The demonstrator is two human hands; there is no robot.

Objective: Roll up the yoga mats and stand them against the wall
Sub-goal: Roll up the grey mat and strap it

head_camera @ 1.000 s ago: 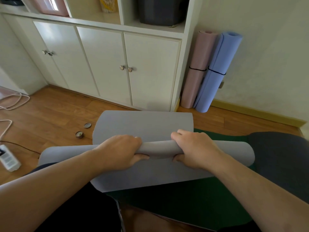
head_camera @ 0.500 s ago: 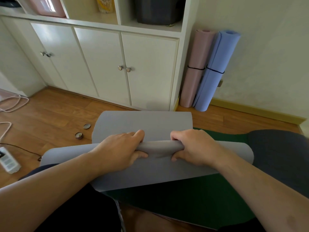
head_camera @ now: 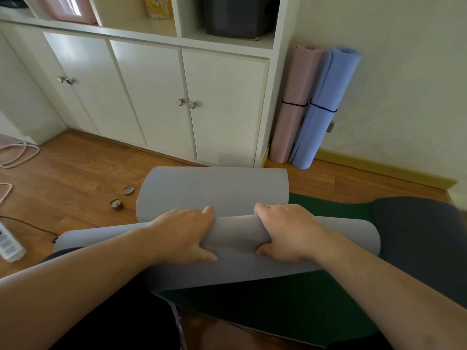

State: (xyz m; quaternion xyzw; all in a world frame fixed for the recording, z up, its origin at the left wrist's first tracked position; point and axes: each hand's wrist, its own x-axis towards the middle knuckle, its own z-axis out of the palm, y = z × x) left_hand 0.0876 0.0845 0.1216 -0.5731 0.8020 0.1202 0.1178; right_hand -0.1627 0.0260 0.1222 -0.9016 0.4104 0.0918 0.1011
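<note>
A grey yoga mat (head_camera: 214,188) lies partly rolled across my lap, its flat end stretching toward the cabinet. My left hand (head_camera: 183,232) grips the roll left of its middle, fingers over the top and thumb underneath. My right hand (head_camera: 286,231) grips it just right of the middle in the same way. Beneath it a dark green mat (head_camera: 290,301) lies flat on the floor. A rolled pink mat (head_camera: 294,104) and a rolled blue mat (head_camera: 324,107), each bound by a black band, stand upright against the wall.
A white cabinet (head_camera: 156,97) with shelves fills the back left. Two small round tins (head_camera: 116,204) lie on the wooden floor by the grey mat. A white power strip (head_camera: 8,245) and cables lie at the far left. A dark cushion (head_camera: 419,238) sits on the right.
Both hands have turned the grey roll forward and shifted their grip on it, fingers now reaching further over the top. The view moved slightly.
</note>
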